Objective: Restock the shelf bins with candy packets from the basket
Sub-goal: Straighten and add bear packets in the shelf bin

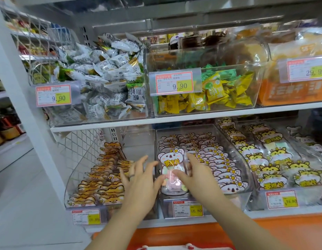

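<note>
Head view: your right hand (191,175) pinches the koala candy packet (172,168) upright at the front of the middle lower bin (246,179), likely to face it outward; your left hand (140,179), fingers spread, steadies its edge.

White shelf (174,117), rows of clear bins (246,177)

upper tags (53,95) 9.90 x2, far-rt tag (307,70) 29.90, btm tags (187,208) 16.80
</note>
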`<state>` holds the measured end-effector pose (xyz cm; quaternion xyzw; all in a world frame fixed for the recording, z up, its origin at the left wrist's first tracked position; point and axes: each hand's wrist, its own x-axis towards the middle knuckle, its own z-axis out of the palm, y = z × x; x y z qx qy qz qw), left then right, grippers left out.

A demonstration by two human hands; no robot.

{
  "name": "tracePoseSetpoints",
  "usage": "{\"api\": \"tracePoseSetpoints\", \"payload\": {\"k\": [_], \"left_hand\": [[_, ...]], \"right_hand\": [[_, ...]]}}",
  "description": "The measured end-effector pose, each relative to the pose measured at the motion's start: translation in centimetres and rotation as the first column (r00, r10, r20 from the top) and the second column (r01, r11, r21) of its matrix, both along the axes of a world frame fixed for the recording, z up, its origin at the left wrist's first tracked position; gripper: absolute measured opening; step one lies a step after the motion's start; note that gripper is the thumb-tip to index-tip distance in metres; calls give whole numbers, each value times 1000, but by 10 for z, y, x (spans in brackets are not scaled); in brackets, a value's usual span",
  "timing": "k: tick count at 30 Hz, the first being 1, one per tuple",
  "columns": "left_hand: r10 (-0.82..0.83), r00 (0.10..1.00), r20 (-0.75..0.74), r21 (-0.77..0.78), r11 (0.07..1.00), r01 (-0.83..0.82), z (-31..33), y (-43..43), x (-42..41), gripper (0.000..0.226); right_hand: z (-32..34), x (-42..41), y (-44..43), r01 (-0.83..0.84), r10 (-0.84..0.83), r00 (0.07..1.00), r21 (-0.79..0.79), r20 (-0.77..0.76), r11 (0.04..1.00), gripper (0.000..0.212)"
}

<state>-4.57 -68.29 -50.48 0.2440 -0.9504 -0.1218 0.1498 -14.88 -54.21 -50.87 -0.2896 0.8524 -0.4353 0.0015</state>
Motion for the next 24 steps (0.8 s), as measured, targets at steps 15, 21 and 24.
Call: {"api": "tracePoseSetpoints", "payload": {"k": [15,21,24], "left_hand": [[-220,949,226,-230,935,271,8,3,3,81],[-261,928,268,-221,920,322,10,-3,6,83],[-249,955,160,-188,942,278,8,-2,11,79]], "right_hand": [[11,0,8,-134,143,987,127,-66,983,39],[15,3,8,-105,105,994,2,-37,994,34],[16,-1,7,-33,58,992,-220,110,975,29]]}}
